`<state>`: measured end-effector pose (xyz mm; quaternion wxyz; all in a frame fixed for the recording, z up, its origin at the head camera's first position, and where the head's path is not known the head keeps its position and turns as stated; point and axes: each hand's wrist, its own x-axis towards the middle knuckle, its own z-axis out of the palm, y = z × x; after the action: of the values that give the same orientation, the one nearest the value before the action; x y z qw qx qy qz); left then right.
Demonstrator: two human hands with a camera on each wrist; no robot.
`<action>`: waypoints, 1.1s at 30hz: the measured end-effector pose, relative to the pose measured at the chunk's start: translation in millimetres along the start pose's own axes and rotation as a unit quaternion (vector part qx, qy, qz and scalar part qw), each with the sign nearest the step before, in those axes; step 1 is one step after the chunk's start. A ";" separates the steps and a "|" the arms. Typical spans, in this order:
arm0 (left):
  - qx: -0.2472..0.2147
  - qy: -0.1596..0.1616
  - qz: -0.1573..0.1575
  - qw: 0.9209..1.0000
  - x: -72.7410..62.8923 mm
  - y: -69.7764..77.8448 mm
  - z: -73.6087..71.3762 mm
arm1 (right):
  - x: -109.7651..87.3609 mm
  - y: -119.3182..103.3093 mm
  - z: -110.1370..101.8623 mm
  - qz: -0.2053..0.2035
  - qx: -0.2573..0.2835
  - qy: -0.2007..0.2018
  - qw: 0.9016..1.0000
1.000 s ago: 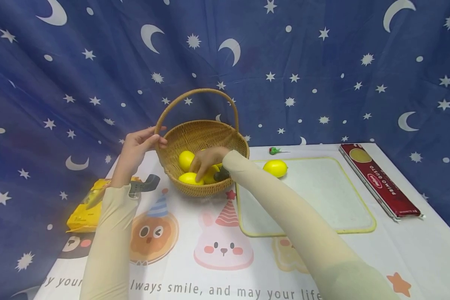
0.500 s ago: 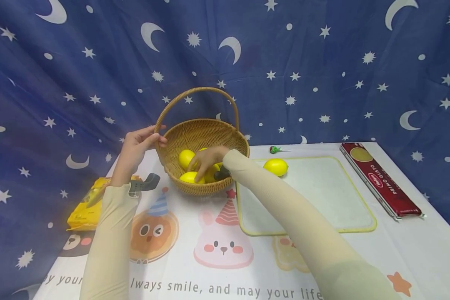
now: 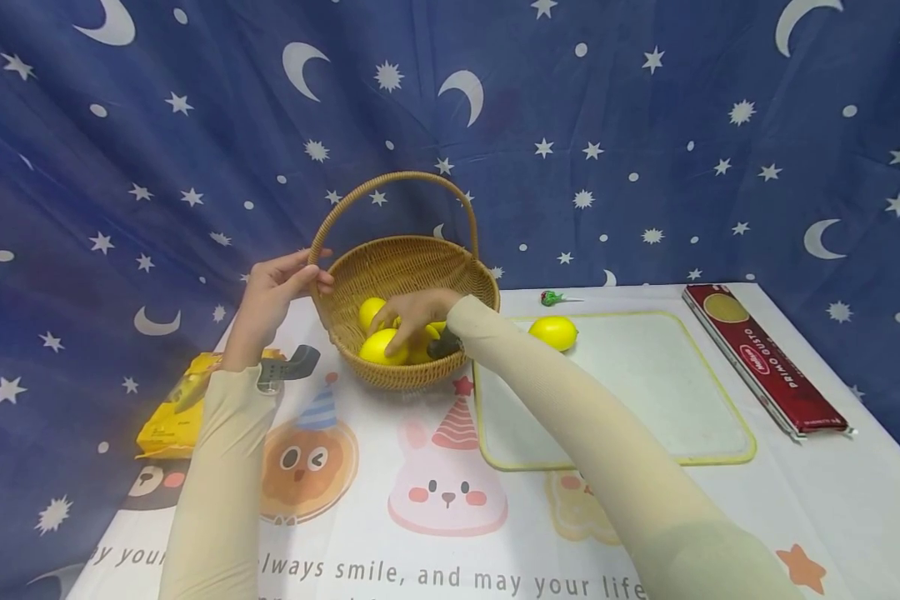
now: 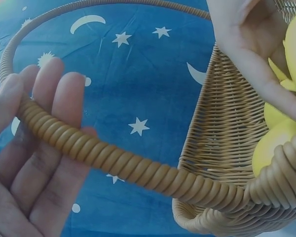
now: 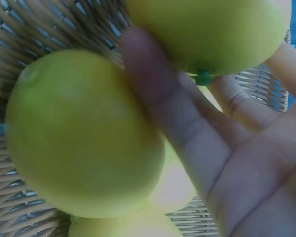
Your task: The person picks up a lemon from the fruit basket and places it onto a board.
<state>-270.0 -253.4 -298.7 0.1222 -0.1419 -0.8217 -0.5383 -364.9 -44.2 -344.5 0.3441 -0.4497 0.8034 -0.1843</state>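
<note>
A wicker basket stands toward the back of the table, several yellow lemons inside it. My left hand holds the left side of the basket's arched handle, thumb on one side and fingers on the other. Reaching into the basket, my right hand grips a lemon near the front rim. Behind that one lies another lemon. In the right wrist view the held lemon shows its green stem end between the fingers, with a loose lemon beside it.
Right of the basket lies a white board with a yellow edge, a single lemon at its back left corner. A lollipop is behind it. A red pasta packet lies far right, a yellow packet far left.
My right hand has closed on the front lemon, which has risen slightly inside the basket. The left hand stays on the handle.
</note>
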 end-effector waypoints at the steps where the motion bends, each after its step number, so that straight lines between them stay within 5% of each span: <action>1: -0.002 -0.001 0.001 1.000 0.2 0.0 0.3 | -0.2 0.2 0.0 -0.002 0.003 0.001 1.000; 8: -0.006 -0.001 0.002 1.000 -0.1 0.3 0.9 | 1.2 2.1 1.3 -0.024 0.016 -0.012 1.000; 17: -0.012 -0.004 0.004 1.000 0.5 1.0 1.0 | -1.5 2.1 2.0 0.017 0.081 0.015 0.996; 24: -0.009 -0.002 0.002 1.000 -0.1 2.0 1.4 | -0.6 0.6 -1.0 -0.025 0.023 0.027 0.999; 33: -0.006 0.003 0.003 1.000 0.2 0.3 1.8 | 0.2 -0.6 0.5 -0.044 0.020 0.048 0.998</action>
<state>-270.2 -251.6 -299.1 0.1253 -0.1430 -0.8179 -0.5430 -364.3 -44.6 -344.6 0.3057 -0.4677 0.7947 -0.2370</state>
